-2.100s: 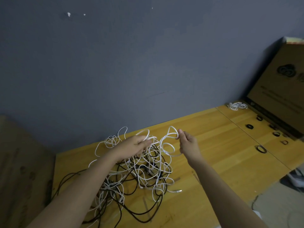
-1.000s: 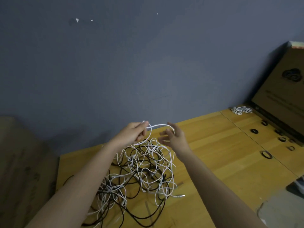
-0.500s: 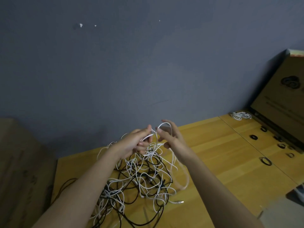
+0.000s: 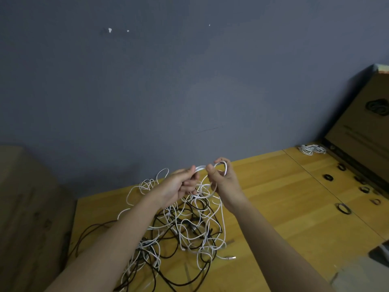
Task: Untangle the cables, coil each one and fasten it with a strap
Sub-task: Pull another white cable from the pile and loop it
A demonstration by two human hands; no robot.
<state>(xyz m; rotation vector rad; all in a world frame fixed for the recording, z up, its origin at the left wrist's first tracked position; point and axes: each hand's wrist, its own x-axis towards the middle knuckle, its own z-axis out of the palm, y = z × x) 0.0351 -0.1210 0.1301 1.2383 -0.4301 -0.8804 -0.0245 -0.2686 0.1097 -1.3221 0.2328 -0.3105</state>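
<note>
- Left hand (image 4: 179,186): raised above the counter (image 4: 273,207); its fingers (image 4: 190,172) are curled and pinch a white cable (image 4: 200,167) between thumb and forefinger.
- Right hand (image 4: 225,182): just beside the left, the two nearly touching; its fingers (image 4: 210,169) are curled on the same white cable, which arcs in a small loop over the back of this hand and runs on below the palm.
- Span between the hands: a short, taut run of cable; from both hands it hangs down into the tangle.
- Cable tangle (image 4: 185,228): white and black cables intermingled, lying on the counter directly below and toward the wearer from the fingers; one connector end (image 4: 231,257) lies free at the pile's right edge.
- Coiled white cable (image 4: 311,149): well apart, far right of the fingers, near a cardboard box (image 4: 362,131).
- Dark strap rings (image 4: 343,208): several, scattered on the counter right of the right hand.
- Handling, as judged: the cable appears light, thin and limp, holding no shape of its own; its smooth jacket may slip through a loose pinch. Hard pulling would likely tighten knots. Best held near a free connector end, feeding it back through crossings.
</note>
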